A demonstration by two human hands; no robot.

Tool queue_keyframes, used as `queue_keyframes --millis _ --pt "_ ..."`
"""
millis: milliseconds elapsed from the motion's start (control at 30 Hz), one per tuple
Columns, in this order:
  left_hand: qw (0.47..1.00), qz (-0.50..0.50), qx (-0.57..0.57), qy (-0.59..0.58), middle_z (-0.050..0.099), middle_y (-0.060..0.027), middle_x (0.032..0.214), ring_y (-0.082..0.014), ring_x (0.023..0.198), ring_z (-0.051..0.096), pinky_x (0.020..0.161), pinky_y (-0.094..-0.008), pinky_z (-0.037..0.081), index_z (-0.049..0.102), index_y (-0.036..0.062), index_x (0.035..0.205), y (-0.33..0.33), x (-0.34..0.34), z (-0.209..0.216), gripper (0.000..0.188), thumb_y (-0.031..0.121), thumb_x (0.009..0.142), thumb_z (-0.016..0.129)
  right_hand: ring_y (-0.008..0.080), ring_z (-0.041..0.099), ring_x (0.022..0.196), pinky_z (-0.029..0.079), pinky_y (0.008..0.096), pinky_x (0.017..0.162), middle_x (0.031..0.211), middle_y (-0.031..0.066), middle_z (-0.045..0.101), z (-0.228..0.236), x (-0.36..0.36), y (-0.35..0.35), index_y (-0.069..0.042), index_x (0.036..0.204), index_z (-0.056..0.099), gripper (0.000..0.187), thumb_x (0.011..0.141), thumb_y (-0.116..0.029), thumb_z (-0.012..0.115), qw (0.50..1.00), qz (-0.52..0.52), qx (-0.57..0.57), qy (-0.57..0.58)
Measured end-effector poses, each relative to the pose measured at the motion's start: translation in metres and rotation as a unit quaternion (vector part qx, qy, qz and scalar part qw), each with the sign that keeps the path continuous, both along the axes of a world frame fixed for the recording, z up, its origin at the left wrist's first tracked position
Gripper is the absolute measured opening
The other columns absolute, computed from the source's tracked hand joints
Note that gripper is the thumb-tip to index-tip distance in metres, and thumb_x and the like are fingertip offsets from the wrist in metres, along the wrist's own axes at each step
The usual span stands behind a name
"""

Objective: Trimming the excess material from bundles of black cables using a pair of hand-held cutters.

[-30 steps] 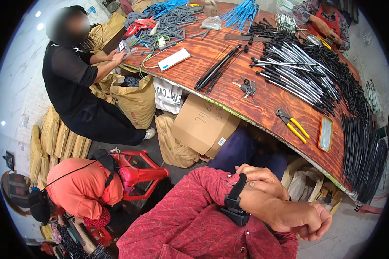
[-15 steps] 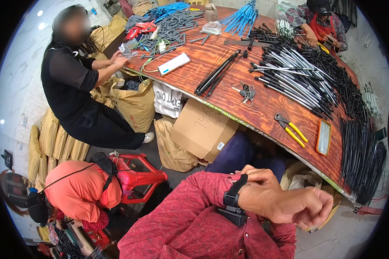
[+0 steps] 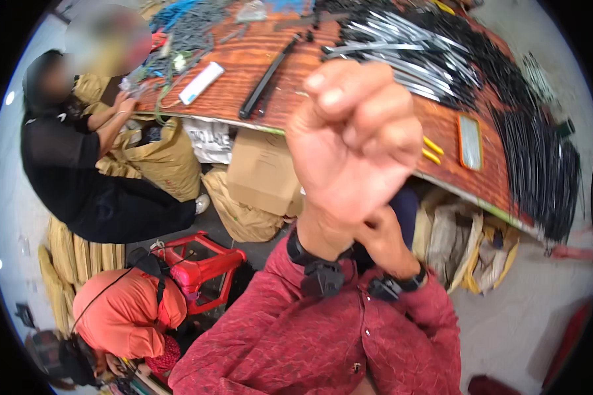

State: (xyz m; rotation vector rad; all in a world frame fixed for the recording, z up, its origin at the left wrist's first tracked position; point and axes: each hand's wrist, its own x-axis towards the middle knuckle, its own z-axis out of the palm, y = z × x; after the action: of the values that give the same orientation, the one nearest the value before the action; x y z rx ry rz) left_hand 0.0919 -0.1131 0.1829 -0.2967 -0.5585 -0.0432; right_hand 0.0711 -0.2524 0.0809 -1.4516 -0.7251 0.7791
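Observation:
My left hand (image 3: 359, 141) is raised before the table edge, its palm turned toward me. Its fingers curl loosely inward and nothing shows in them. A black strap with a small device (image 3: 323, 276) sits around that wrist at the red sleeve cuff. My right hand (image 3: 387, 243) reaches to the back of the left wrist; the wrist hides its fingertips. Another black strapped device (image 3: 389, 288) is on the right wrist. Behind the left hand, yellow-handled pliers (image 3: 431, 151) lie partly covered on the table.
The red-brown table (image 3: 280, 85) bears black and silver rods (image 3: 408, 56), black ties (image 3: 537, 168), an orange-rimmed tray (image 3: 470, 118) and a white power bank (image 3: 201, 82). Below stand a carton (image 3: 260, 171) and sacks (image 3: 161, 158). Co-workers (image 3: 66, 151) and a red stool (image 3: 204, 263) are at left.
My left hand has risen and turned its palm toward me. My right hand has moved lower, behind the left wrist. The view has shifted, moving the table upward in the picture.

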Motion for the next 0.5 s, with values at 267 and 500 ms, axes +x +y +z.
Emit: queue_keyframes --millis 267,500 --pt "0.993 -0.111 0.012 0.049 0.054 0.0063 0.076 -0.0089 0.061 0.038 0.059 -0.0245 0.032 0.064 0.0161 0.079 -0.034 0.014 -0.04 0.015 0.005 0.086 0.057 0.009 0.054 0.107 0.047 0.0282 0.091 0.112 0.0054 0.063 -0.062 0.007 0.018 0.005 0.12 0.056 0.035 0.091 -0.012 0.068 0.784 0.033 0.219 0.58" --pt "0.9 0.347 0.237 0.12 0.055 -0.0004 0.082 -0.011 0.062 0.039 0.06 -0.0253 0.035 0.058 0.0119 0.086 -0.001 0.026 -0.061 0.014 0.0 0.085 0.051 0.0085 0.055 0.097 0.046 0.0258 0.087 0.101 0.0022 0.061 -0.04 0.004 0.006 0.002 0.121 0.053 0.027 0.096 -0.007 0.059 0.984 0.122 -0.049 0.123"
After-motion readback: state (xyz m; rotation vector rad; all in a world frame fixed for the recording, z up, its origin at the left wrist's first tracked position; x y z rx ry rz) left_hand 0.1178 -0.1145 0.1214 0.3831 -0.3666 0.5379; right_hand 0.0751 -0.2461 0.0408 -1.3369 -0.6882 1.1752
